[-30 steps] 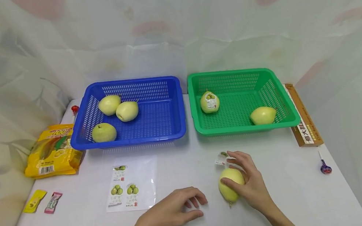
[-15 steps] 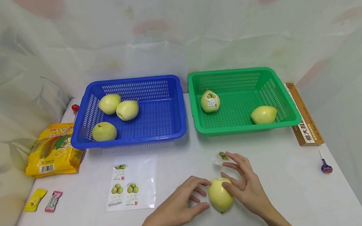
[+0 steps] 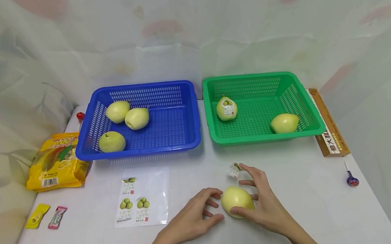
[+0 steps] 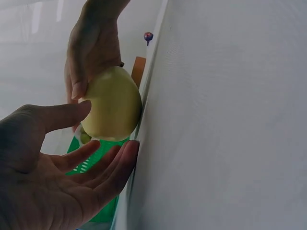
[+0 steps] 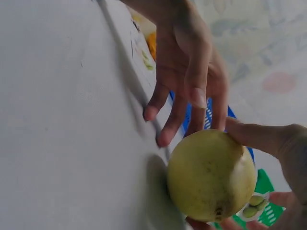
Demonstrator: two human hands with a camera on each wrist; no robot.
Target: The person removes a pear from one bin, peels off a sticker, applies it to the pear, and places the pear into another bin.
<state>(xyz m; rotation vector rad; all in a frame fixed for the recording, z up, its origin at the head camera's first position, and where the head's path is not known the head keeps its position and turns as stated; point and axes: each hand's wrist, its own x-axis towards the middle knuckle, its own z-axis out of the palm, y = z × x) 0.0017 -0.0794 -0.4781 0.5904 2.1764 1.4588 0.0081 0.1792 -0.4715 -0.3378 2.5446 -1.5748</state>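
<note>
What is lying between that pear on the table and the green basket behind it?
Only the small sticker pinched in the right hand, just behind the pear; beyond it, bare table reaches the green basket.

A staged sorting or data-recording setup is suggested rather than a lived-in room. A white-covered desk is enclosed at the back and on both sides by pale draped sheeting with faint floral print, so that no room behind it can be seen. Two perforated plastic baskets, one blue and one green, are set side by side, with pears placed in them. A label sheet, a yellow snack bag and small sweets are laid out around them.
</note>
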